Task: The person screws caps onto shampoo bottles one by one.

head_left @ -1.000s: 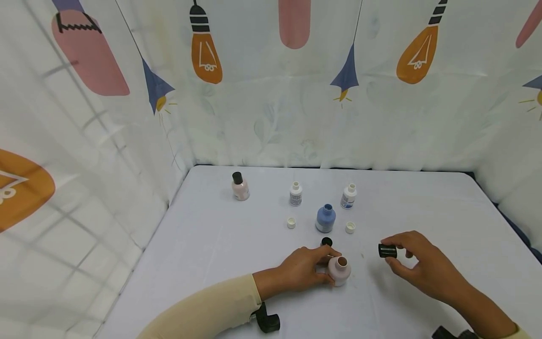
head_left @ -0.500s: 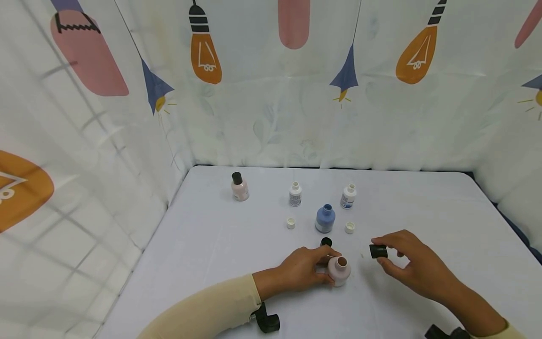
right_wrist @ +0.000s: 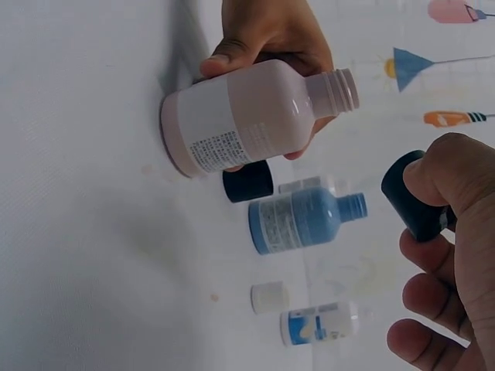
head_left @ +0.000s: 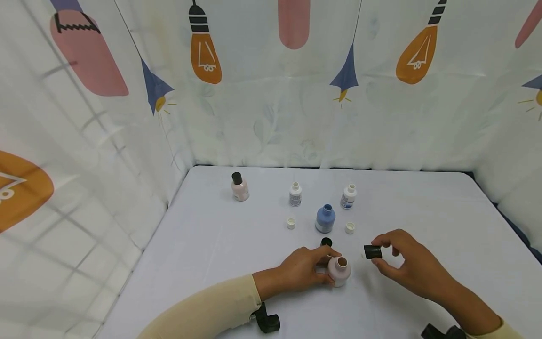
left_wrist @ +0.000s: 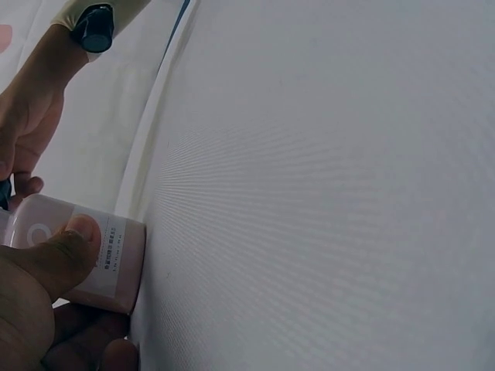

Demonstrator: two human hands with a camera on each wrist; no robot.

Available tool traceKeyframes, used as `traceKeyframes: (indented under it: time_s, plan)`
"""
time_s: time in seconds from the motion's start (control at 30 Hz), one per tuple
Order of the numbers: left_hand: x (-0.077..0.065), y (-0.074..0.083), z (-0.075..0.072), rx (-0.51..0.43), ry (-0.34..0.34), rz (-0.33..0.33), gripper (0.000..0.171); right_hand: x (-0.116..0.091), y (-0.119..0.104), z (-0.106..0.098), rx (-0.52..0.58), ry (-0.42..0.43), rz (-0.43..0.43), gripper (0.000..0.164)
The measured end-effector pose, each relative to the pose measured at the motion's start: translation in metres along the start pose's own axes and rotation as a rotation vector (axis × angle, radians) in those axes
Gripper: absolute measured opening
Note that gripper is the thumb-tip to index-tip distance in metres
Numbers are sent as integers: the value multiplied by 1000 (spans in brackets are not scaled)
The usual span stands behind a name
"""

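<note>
My left hand (head_left: 298, 269) grips an uncapped pale pink bottle (head_left: 339, 272) that stands upright on the white table. In the right wrist view the bottle's threaded neck (right_wrist: 340, 91) is bare and a printed label shows on its side. To the right of it, my right hand (head_left: 417, 263) pinches a black screw cap (head_left: 373, 252) between thumb and fingers, held on its side above the table and apart from the bottle. Just behind my left fingers lies a second black cap (head_left: 326, 241), partly hidden. An open blue bottle (head_left: 325, 219) stands beyond it.
Two small open white bottles, one on the left (head_left: 295, 194) and one on the right (head_left: 348, 196), stand farther back. A white cap (head_left: 291, 223) and another white cap (head_left: 350, 228) lie before them. A capped pink bottle (head_left: 240, 187) stands at the back left.
My right hand has moved left with the black cap, closer to the pale pink bottle. My left hand and that bottle have stayed in place.
</note>
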State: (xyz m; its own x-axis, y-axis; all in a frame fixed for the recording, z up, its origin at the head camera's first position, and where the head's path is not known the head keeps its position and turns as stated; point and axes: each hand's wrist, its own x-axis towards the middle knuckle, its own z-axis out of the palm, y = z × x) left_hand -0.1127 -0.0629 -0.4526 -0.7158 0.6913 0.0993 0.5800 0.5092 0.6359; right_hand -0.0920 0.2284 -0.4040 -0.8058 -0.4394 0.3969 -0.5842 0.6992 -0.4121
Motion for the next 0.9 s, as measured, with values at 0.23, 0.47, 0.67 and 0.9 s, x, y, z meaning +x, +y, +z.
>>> traceKeyframes:
  time_s: [0.23,0.47,0.67,0.9]
  plan:
    - [0,0,-1,-1,1,10,59,3,1,1,4,14,-59,54]
    - [0,0,-1,2,3,12,59,6,0,1,5,7,-86,54]
    - [-1,0,0,-1,2,16,59,8,-6,3,6,-22,-61,56]
    - [0,-1,1,18,14,25,59,10,-11,3,8,-35,-60,57]
